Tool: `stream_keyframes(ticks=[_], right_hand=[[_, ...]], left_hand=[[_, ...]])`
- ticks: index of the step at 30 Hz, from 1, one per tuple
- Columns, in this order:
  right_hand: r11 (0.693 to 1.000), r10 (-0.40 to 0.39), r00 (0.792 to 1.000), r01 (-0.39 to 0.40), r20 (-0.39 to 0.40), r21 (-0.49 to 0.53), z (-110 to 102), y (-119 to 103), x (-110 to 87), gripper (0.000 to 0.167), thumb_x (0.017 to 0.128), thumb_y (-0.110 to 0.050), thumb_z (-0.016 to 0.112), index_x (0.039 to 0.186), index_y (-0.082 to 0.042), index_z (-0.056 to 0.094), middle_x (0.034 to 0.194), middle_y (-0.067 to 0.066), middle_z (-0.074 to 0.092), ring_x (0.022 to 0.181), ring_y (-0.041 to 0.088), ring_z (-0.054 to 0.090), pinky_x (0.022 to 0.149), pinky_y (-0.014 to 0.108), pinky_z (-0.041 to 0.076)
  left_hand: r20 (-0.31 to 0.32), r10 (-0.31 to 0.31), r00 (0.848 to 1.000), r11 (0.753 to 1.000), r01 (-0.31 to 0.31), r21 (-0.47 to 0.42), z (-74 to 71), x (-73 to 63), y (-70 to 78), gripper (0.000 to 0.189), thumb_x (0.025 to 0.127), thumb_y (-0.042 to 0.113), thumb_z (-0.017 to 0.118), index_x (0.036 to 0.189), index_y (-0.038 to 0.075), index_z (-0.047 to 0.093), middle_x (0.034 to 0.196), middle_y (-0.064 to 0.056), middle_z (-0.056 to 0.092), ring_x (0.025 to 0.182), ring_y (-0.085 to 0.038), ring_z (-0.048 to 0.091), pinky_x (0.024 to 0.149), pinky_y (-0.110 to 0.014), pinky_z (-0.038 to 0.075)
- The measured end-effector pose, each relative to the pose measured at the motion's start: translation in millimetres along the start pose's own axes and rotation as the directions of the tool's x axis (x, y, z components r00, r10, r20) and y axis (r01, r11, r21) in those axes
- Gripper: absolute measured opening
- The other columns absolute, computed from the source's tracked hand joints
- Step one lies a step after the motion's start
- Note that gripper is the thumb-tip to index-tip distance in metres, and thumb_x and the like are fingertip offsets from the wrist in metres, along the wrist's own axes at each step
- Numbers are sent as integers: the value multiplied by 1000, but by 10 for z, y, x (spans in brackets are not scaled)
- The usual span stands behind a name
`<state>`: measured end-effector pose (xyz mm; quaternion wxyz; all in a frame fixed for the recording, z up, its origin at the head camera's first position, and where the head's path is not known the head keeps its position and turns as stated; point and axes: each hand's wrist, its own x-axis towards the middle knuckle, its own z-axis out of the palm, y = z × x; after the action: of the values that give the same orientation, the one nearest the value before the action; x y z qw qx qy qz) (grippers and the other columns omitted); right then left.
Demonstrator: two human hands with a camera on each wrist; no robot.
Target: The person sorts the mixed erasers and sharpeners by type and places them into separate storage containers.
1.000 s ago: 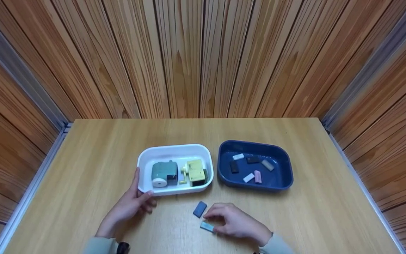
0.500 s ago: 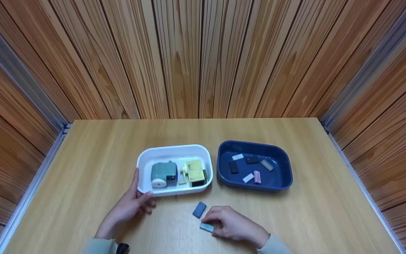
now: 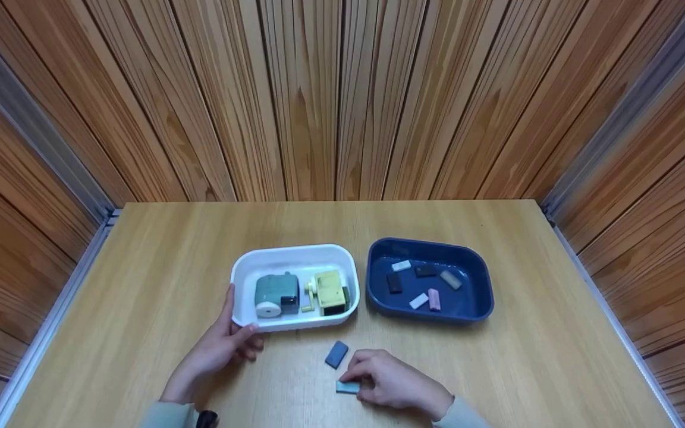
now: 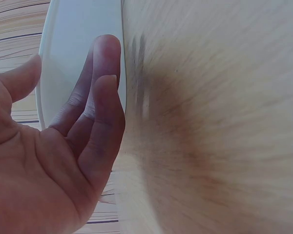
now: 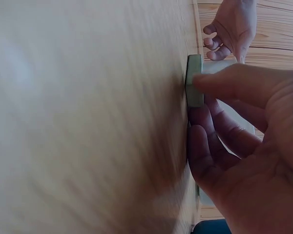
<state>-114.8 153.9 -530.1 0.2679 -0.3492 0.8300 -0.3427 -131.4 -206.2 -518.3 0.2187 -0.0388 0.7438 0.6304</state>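
My left hand [image 3: 214,353] holds the near left corner of the white tray [image 3: 253,257], thumb by the front rim and index finger along the side. In the left wrist view, the other fingers bend against the tray's outer wall [image 4: 71,36]. Two crank pencil sharpeners lie inside: a green one [image 3: 272,288] and a yellow one [image 3: 330,286]. Low over the table, my right hand [image 3: 393,380] pinches a light blue eraser [image 3: 347,387] between thumb and fingers, covering its right end. Just above it lies a dark blue eraser [image 3: 336,354].
To the right of the white tray stands a navy tray [image 3: 479,261]. Several erasers lie in it, among them a pink one [image 3: 434,299], a grey one [image 3: 451,279] and a black one [image 3: 394,283]. Wood-panelled walls [image 3: 342,101] border the table [image 3: 158,255].
The light blue eraser has turned from slanted to nearly level in the head view, with my right hand shifting slightly down and left. My left hand and both trays stay in place.
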Motion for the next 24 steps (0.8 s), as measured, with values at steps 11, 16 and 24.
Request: stream_keyframes(ticks=[11,16,24], right_hand=[[998,-55,998,54,-19,-39,15,20,-7,31,90,-9,72,117,-22,75,104,-15,61,92,2,54,85,24,47],[998,-66,997,66,-28,-13,20,30,-14,30,90,-8,71,116,-21,75,104,-14,61,91,2,55,84,23,48],[996,-80,996,81,-37,28,11,50,-24,30,90,-8,69,116,-22,76,104,-14,61,91,2,55,83,23,49]], left_hand=[[4,23,1000,1000,-23,1,8,-9,-7,91,104,24,55,156,40,-18,95,-18,68,82,-36,67,71,-40,53],[-7,15,1000,1000,-15,3,19,-15,-1,91,103,23,56,156,40,-17,95,-18,68,81,-35,67,71,-40,53],[4,18,1000,1000,-18,26,1,-19,-3,90,104,23,55,156,39,-17,95,-18,68,81,-36,68,70,-40,53]])
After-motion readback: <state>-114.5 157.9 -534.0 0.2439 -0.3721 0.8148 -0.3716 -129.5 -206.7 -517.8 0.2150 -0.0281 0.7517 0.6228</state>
